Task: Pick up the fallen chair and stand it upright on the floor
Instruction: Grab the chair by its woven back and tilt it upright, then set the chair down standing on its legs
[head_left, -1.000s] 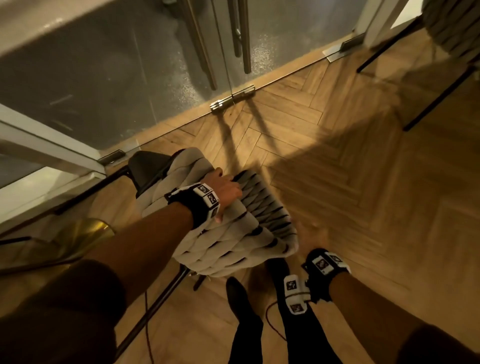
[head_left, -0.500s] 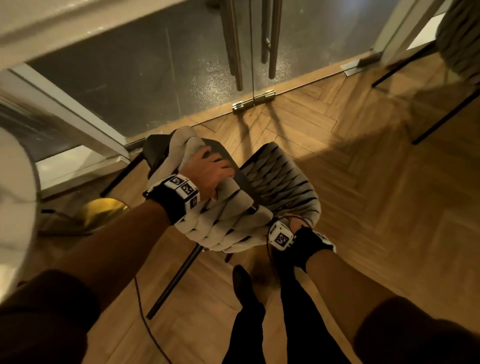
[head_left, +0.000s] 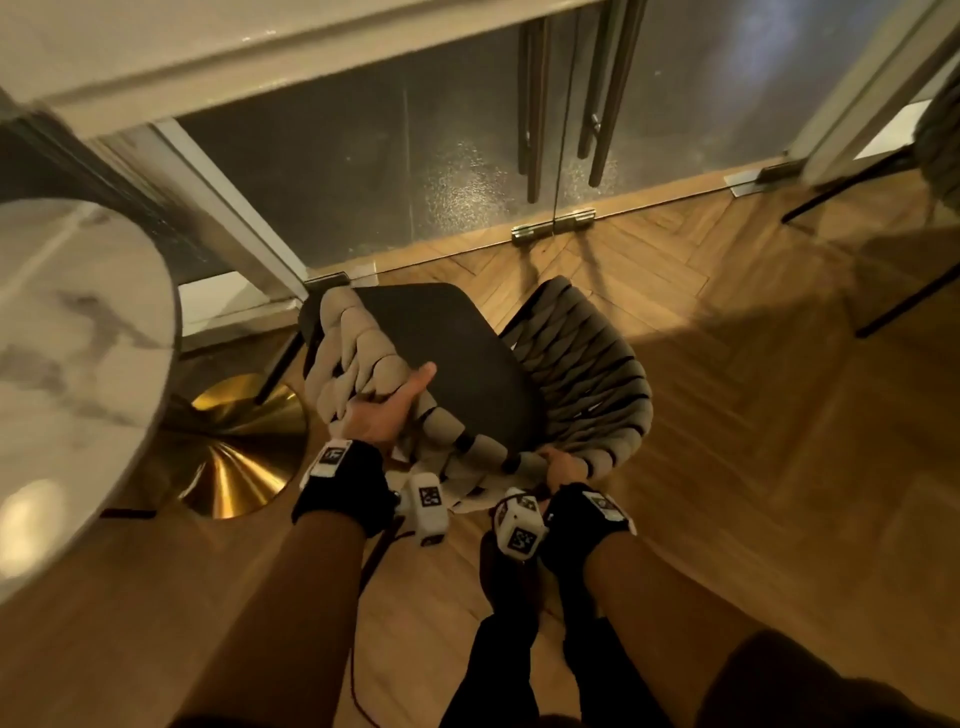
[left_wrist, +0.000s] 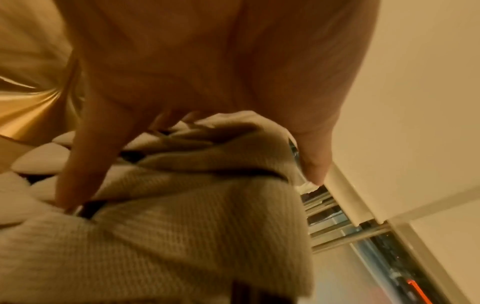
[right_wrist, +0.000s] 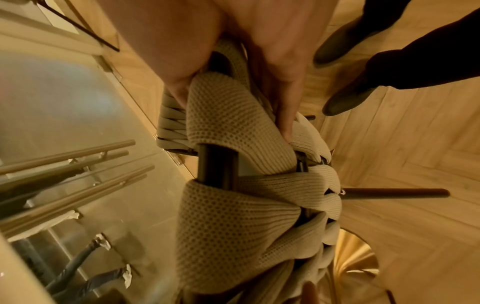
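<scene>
Hands have shifted in the last second: the left hand (head_left: 382, 410), which 1 second ago lay on top of the woven backrest, now curls its fingers (left_wrist: 85, 164) into the beige knitted straps near the left arm of the woven chair (head_left: 467, 395), thumb lying along the edge of the dark seat cushion (head_left: 452, 358); the right hand (head_left: 566, 467), which hung free beside the person's legs, has come up and now wraps round the rear rim, thumb on 1 side of a strap and fingers (right_wrist: 283, 115) tucked behind it against the dark metal frame; both grips are firm clasps, not pinches; the chair itself has swung from lying tipped on the herringbone floor (head_left: 753, 441) to having its seat turned up toward the camera, between the marble table (head_left: 78, 322) with its brass base (head_left: 234, 457) and the glass doors (head_left: 467, 156); whether all 4 legs touch down cannot be told; by my reading the lift is nearly done, with only settling and letting go left.
</scene>
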